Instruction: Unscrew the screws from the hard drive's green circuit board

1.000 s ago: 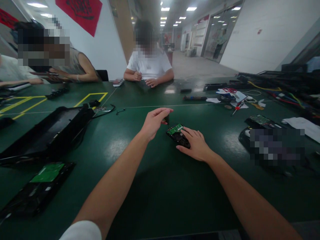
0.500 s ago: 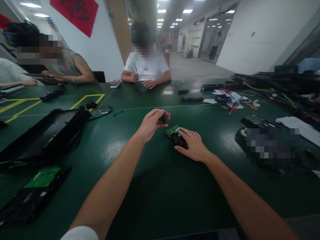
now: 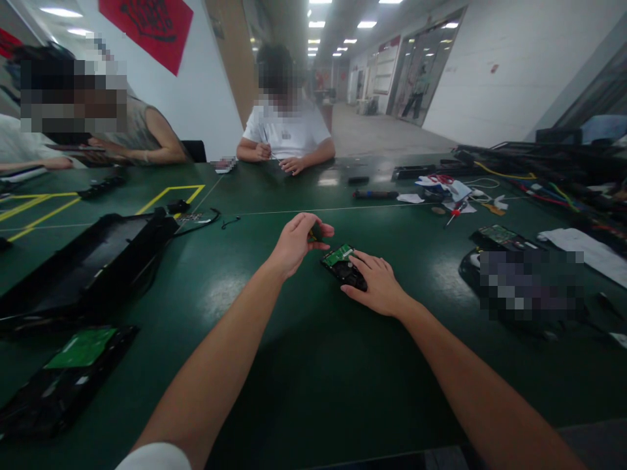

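A small hard drive [image 3: 341, 261] with a green circuit board on top lies on the dark green table [image 3: 313, 365] in the middle of the view. My right hand [image 3: 378, 286] rests on its near end, fingers pressed down on it. My left hand [image 3: 296, 241] hovers just left of the drive, fingers pinched round a small dark object [image 3: 316, 232] that I cannot name.
A long black device housing [image 3: 88, 261] lies at the left, with another green-board unit [image 3: 73, 365] near the left front edge. More boards, cables, scissors and paper [image 3: 460, 192] crowd the right side. Two people sit across the table [image 3: 287, 130], another group at far left.
My left hand has drawn slightly closer to the drive and tightened its pinch on the small dark object. My right hand stays on the drive.
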A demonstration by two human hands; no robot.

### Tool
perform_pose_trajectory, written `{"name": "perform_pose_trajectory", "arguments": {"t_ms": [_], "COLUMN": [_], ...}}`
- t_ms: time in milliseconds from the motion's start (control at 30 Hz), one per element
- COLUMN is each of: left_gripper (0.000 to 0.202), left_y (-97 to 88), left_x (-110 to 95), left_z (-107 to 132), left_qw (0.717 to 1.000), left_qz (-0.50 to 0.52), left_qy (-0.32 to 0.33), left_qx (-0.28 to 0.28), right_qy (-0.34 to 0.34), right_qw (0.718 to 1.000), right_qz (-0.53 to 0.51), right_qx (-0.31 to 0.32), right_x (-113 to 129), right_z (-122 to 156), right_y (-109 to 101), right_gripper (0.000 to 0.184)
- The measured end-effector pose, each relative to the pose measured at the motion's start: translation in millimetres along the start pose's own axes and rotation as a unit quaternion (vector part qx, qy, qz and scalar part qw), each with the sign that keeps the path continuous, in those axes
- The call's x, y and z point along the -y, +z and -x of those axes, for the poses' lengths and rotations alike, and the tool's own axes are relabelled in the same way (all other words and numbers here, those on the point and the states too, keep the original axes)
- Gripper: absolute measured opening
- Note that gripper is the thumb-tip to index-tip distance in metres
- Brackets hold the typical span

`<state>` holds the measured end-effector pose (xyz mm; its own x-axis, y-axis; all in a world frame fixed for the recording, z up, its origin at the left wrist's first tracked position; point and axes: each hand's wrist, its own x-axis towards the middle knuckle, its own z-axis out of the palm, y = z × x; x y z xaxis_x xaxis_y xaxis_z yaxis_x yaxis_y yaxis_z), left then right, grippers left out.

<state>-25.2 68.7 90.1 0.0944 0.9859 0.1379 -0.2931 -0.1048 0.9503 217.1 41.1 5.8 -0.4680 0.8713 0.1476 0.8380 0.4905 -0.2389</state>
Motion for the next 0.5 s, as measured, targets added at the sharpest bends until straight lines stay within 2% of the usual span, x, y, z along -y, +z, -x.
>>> {"name": "perform_pose_trajectory", "arguments": {"t_ms": [133,300,500], "left_gripper": [0.023,0.031,0.032], "left_y": [-1.8,-7.8,-5.7], "left_x": [1.1,-2.9,-3.3], "left_z": [-0.9,-0.5,-0.9], "left_qw": [0.998,0.988,0.988], "left_qz": [-0.056,-0.138,-0.142], "left_qy": [0.026,0.018,0.014], "left_qx": [0.015,0.073,0.052], "right_qy": [-0.001,0.001,-0.004], "right_qw": [1.000,1.000,1.000], "right_qz": [-0.004,-0.012,-0.019], "right_qx": [-0.006,-0.009,-0.015], "right_x": [1.0,3.0,1.2], "right_z": [0.7,1.1,1.2], "right_y": [-0.5,-1.3,0.8], "right_gripper": [0.082,0.081,0.081]}}
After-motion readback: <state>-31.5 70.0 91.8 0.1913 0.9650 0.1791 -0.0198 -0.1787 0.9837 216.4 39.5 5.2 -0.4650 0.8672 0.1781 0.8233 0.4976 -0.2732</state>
